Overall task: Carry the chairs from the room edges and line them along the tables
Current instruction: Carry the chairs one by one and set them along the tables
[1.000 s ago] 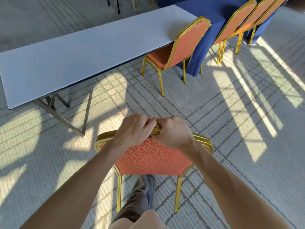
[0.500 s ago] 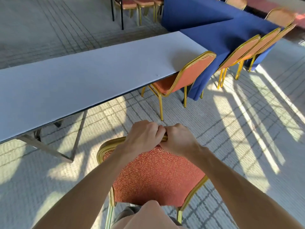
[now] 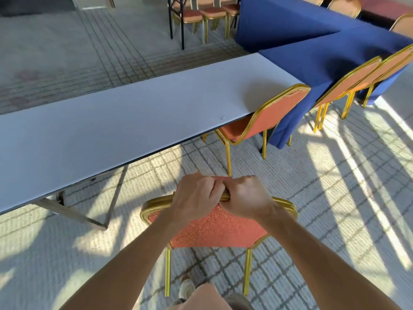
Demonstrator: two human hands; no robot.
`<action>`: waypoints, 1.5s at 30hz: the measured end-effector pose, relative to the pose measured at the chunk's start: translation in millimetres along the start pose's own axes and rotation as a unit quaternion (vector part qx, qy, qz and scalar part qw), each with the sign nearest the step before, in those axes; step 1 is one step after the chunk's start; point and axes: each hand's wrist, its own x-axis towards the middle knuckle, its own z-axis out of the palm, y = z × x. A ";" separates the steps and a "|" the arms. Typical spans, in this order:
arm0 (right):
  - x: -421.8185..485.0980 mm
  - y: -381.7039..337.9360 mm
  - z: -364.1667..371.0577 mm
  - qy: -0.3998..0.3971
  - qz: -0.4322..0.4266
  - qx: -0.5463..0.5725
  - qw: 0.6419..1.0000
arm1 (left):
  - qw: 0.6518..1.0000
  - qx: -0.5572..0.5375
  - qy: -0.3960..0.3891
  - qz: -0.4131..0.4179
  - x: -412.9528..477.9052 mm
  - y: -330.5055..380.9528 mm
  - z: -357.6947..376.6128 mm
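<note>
I hold an orange-padded chair [image 3: 214, 231] with a gold frame by the top rail of its backrest. My left hand [image 3: 196, 195] and my right hand [image 3: 245, 198] grip that rail side by side, knuckles touching. The chair's backrest faces me and its two rear legs show below; its seat is hidden. Just ahead runs a long white table [image 3: 111, 121] on folding metal legs. A matching chair [image 3: 263, 117] stands tucked at the table's right end.
A blue-clothed table [image 3: 312, 59] adjoins the white one at the right, with two more orange chairs [image 3: 348, 83] along it. Several chairs [image 3: 210, 12] stand at the far edge behind a black frame. Patterned carpet with sunlit stripes lies to the right.
The chair and I have come closer to the white table; the table's edge now lies just beyond my hands. My grip on the backrest rail is unchanged.
</note>
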 end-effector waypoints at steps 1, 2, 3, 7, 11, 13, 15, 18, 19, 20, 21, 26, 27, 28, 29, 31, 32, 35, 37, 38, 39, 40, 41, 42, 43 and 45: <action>-1.3 4.6 2.6 -0.004 -0.004 0.012 1.000 | 1.000 0.001 0.006 0.001 0.1 2.3 4.8; -3.2 13.5 5.5 -0.016 -0.010 0.018 1.000 | 1.000 0.001 0.008 0.001 1.5 9.4 11.1; -5.8 21.0 9.8 -0.023 -0.016 0.022 0.999 | 1.000 -0.008 0.015 0.000 1.6 15.7 17.3; -14.7 60.3 22.4 -0.051 -0.034 0.046 0.997 | 0.996 -0.059 0.012 -0.072 12.5 48.4 45.8; -18.2 111.1 24.3 -0.078 -0.070 0.052 0.993 | 0.988 -0.011 -0.042 -0.151 33.6 80.7 76.3; -18.5 131.2 22.1 -0.080 -0.116 0.055 0.989 | 0.978 -0.011 -0.044 -0.205 37.8 97.2 89.0; -16.5 149.8 15.3 -0.078 -0.145 0.069 0.984 | 0.967 0.001 -0.018 -0.253 45.2 113.7 96.1; -8.0 165.2 8.1 -0.092 -0.161 0.082 0.979 | 0.970 0.019 -0.017 -0.241 56.3 126.0 97.9; -7.5 166.8 7.1 -0.096 -0.165 0.087 0.978 | 0.970 0.018 -0.028 -0.239 57.1 126.9 97.7; -10.1 171.4 7.9 -0.102 -0.170 0.091 0.976 | 0.967 0.013 -0.037 -0.250 57.2 131.1 100.3; -11.3 172.5 9.2 -0.103 -0.179 0.085 0.975 | 0.962 0.013 -0.038 -0.269 55.5 132.1 103.0; -3.0 176.5 7.9 -0.111 -0.199 0.062 0.972 | 0.942 0.041 -0.007 -0.334 58.8 127.6 114.1; 0.8 178.3 6.0 -0.120 -0.193 0.067 0.971 | 0.944 0.037 -0.001 -0.329 62.9 126.4 112.4; 6.5 178.9 4.1 -0.125 -0.187 0.069 0.972 | 0.948 0.036 0.008 -0.317 68.4 122.6 110.9; 12.6 179.3 2.0 -0.124 -0.182 0.071 0.973 | 0.952 0.037 0.013 -0.304 74.1 118.2 109.9; 20.6 177.7 -2.3 -0.119 -0.181 0.073 0.974 | 0.956 0.042 0.018 -0.291 79.1 111.2 107.9; 25.5 176.9 -4.8 -0.116 -0.186 0.068 0.973 | 0.956 0.051 0.025 -0.288 82.8 107.6 107.0; 35.2 176.0 -9.5 -0.129 -0.179 0.056 0.974 | 0.953 0.087 0.008 -0.291 93.6 102.0 103.4; 37.6 176.1 -12.2 -0.139 -0.173 0.055 0.974 | 0.949 0.100 -0.005 -0.299 96.4 102.4 102.6; 37.2 176.8 -13.5 -0.138 -0.173 0.057 0.974 | 0.949 0.097 -0.003 -0.299 97.1 102.6 102.9; 36.5 177.6 -14.5 -0.137 -0.174 0.059 0.974 | 0.950 0.093 0.000 -0.300 97.4 102.7 104.3; 36.3 177.5 -15.0 -0.136 -0.175 0.056 0.974 | 0.950 0.087 0.006 -0.301 96.4 102.2 104.2; 36.2 175.9 -14.4 -0.134 -0.175 0.050 0.974 | 0.951 0.076 0.014 -0.299 94.8 101.6 103.1; 35.3 174.4 -13.5 -0.132 -0.175 0.045 0.975 | 0.954 0.064 0.026 -0.291 92.9 101.3 102.2; 34.0 173.5 -11.8 -0.130 -0.176 0.044 0.975 | 0.957 0.059 0.037 -0.280 90.7 101.6 103.1; 31.1 173.4 -8.4 -0.129 -0.177 0.035 0.975 | 0.964 0.062 0.047 -0.254 86.7 104.4 106.6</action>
